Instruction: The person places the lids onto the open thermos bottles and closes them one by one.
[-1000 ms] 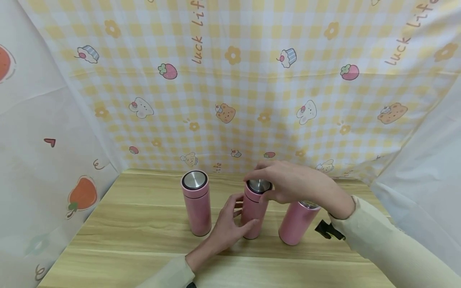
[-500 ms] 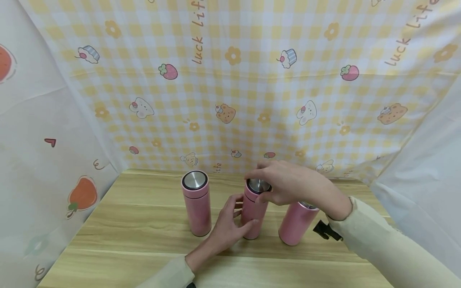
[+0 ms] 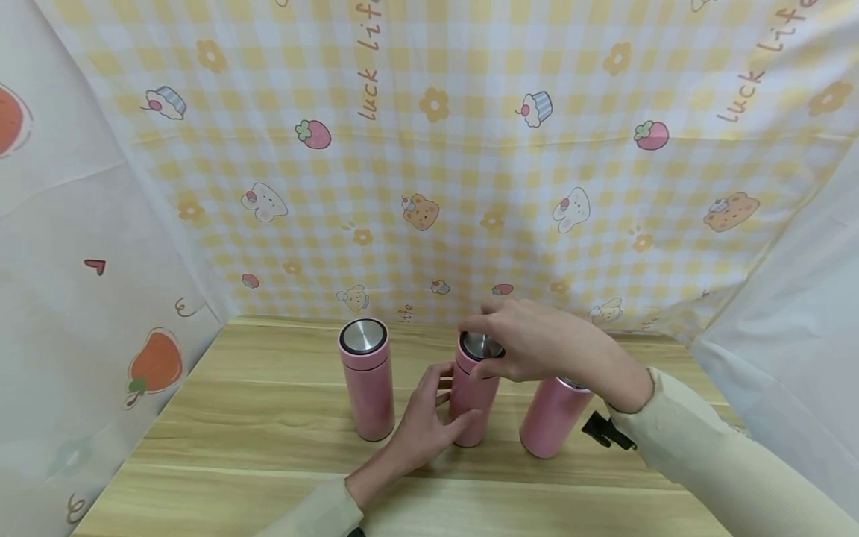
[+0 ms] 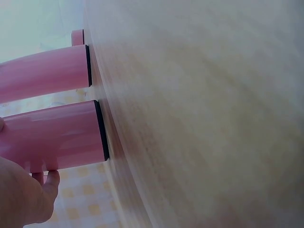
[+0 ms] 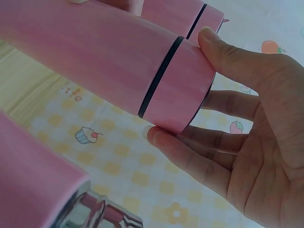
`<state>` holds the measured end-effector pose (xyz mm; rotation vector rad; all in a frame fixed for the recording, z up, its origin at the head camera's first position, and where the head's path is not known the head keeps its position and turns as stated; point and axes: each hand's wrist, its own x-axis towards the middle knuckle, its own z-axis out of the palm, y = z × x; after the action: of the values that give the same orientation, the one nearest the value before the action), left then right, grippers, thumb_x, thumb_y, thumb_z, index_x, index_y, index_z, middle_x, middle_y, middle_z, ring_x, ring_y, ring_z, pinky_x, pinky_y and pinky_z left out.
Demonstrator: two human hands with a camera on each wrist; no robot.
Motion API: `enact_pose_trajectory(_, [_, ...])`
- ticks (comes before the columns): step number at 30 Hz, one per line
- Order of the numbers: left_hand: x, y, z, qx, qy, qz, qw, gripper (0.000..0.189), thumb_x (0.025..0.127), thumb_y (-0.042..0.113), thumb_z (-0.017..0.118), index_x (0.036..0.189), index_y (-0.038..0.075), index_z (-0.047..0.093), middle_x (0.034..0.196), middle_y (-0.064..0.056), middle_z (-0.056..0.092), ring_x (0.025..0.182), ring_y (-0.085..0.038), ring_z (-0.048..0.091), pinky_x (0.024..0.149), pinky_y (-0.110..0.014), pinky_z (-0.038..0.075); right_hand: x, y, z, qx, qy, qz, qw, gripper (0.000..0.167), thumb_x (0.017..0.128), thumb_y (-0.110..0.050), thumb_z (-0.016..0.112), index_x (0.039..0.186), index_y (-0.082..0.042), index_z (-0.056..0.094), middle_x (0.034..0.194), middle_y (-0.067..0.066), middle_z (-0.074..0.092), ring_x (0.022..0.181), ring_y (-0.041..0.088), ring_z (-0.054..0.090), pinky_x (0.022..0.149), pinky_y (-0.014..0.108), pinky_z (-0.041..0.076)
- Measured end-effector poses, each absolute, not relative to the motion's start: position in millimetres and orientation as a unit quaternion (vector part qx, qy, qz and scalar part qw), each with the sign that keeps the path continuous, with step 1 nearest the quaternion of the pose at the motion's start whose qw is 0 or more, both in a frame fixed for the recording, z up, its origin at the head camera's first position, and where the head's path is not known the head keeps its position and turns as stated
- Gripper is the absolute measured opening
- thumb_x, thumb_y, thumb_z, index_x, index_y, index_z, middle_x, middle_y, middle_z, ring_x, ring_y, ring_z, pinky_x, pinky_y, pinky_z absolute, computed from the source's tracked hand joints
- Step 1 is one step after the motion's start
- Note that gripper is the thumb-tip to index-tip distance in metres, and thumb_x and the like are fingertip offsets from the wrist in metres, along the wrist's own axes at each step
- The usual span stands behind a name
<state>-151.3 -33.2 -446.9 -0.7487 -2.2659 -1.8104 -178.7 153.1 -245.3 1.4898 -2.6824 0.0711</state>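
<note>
In the head view three pink thermos bottles stand upright. My left hand [image 3: 424, 426] grips the body of the middle thermos [image 3: 471, 406], thumb in front and fingers behind. Over its top, my right hand [image 3: 537, 339] holds the pink lid [image 5: 179, 86] with its steel top between thumb and fingers. The lid sits on the bottle, a black ring below it. The left thermos [image 3: 369, 395] has its lid on. The right thermos [image 3: 552, 419] leans in the view under my right forearm; the right wrist view shows its bare metal neck [image 5: 102, 209].
A small pink piece, apparently a loose lid [image 4: 77, 37], stands beyond the bottles in the left wrist view. Wooden tabletop [image 3: 268, 418] lies beneath. A yellow checked cloth [image 3: 429, 164] hangs close behind, with white cloth [image 3: 101, 224] at the sides.
My right hand has turned slightly on the lid, its thumb shifting left along the front rim. The left hand and the bottles keep their places.
</note>
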Motion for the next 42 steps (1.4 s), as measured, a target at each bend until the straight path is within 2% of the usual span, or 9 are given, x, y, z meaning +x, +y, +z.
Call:
enact_pose_trajectory(8, [-152.2,-34.8,-447.4,-0.259,-0.759,-0.594,0.066,0.063,0.093,0.020,0.078,0.144,0.020,0.041,0.137,0.001,0.047,0.122,-0.023,0.053,0.100,-0.039,0.050,-177.3,155.4,-247.0,0.484,-0.873,0.029,0.042,0.055,0.083,-0.035,0.086,0.129,-0.010,0.068,0.093,-0.001,0.054,0.063,0.007,0.048,0.056,0.023,0.046])
enact_pose_trajectory(18, [-153.3,-35.2,-447.8,-0.261,-0.754,-0.600,0.059,0.066,0.093,0.016,0.078,0.146,0.019,0.040,0.140,0.000,0.047,0.123,-0.023,0.053,0.101,-0.040,0.049,-177.9,162.2,-246.3,0.483,-0.875,0.041,0.002,0.059,0.089,-0.032,0.082,0.139,-0.011,0.061,0.105,-0.001,0.053,0.067,0.005,0.051,0.063,0.023,0.050])
enact_pose_trajectory(23, [-151.1,-33.8,-444.3,-0.253,-0.759,-0.597,0.059,0.068,0.092,0.011,0.079,0.147,0.014,0.039,0.140,-0.004,0.047,0.124,-0.027,0.054,0.101,-0.045,0.049,-177.1,166.5,-242.8,0.495,-0.868,0.041,-0.019,0.064,0.087,-0.021,0.084,0.145,-0.016,0.056,0.130,0.001,0.054,0.101,0.013,0.061,0.085,0.029,0.054])
enact_pose_trajectory(25, [-147.0,-33.6,-436.9,-0.251,-0.760,-0.597,0.057,0.068,0.091,0.008,0.078,0.147,0.010,0.039,0.140,-0.008,0.047,0.124,-0.030,0.054,0.101,-0.047,0.049,-176.1,167.8,-241.2,0.498,-0.865,0.048,-0.035,0.066,0.087,-0.016,0.084,0.147,-0.020,0.055,0.142,0.002,0.050,0.120,0.018,0.057,0.094,0.032,0.052])
enact_pose_trajectory(27, [-141.3,-34.1,-426.6,-0.249,-0.759,-0.599,0.053,0.067,0.091,0.005,0.077,0.146,0.006,0.040,0.140,-0.011,0.048,0.124,-0.032,0.054,0.101,-0.049,0.049,-175.6,168.3,-239.7,0.497,-0.864,0.057,-0.054,0.066,0.088,-0.009,0.082,0.147,-0.022,0.055,0.150,0.002,0.046,0.129,0.020,0.052,0.097,0.033,0.051])
enact_pose_trajectory(30, [-133.6,-35.1,-411.7,-0.249,-0.757,-0.602,0.051,0.063,0.091,0.002,0.076,0.143,0.002,0.041,0.137,-0.012,0.049,0.123,-0.033,0.054,0.101,-0.049,0.049,-175.5,168.0,-238.7,0.496,-0.863,0.065,-0.071,0.066,0.088,0.000,0.079,0.146,-0.023,0.057,0.153,0.003,0.045,0.132,0.023,0.051,0.095,0.033,0.053])
enact_pose_trajectory(34, [-131.0,-35.2,-406.3,-0.250,-0.755,-0.604,0.053,0.061,0.091,0.001,0.076,0.142,0.002,0.042,0.136,-0.013,0.049,0.122,-0.034,0.054,0.101,-0.049,0.049,-173.8,166.1,-238.9,0.481,-0.871,0.062,-0.079,0.064,0.088,0.007,0.076,0.143,-0.022,0.061,0.150,0.001,0.049,0.120,0.020,0.061,0.081,0.025,0.055])
enact_pose_trajectory(38, [-132.8,-34.3,-410.6,-0.245,-0.757,-0.604,0.054,0.062,0.090,0.000,0.076,0.142,0.002,0.042,0.135,-0.013,0.049,0.122,-0.035,0.054,0.101,-0.049,0.049,-171.4,163.9,-238.9,0.462,-0.881,0.058,-0.082,0.064,0.087,0.010,0.074,0.141,-0.022,0.062,0.149,0.000,0.051,0.110,0.019,0.066,0.069,0.020,0.052])
enact_pose_trajectory(42, [-141.4,-32.5,-429.5,-0.246,-0.757,-0.602,0.062,0.064,0.090,0.002,0.077,0.144,0.006,0.041,0.137,-0.011,0.048,0.123,-0.034,0.054,0.101,-0.048,0.049,-171.5,162.8,-238.7,0.457,-0.884,0.057,-0.085,0.066,0.086,0.014,0.072,0.141,-0.021,0.062,0.148,0.000,0.051,0.115,0.020,0.063,0.067,0.021,0.052])
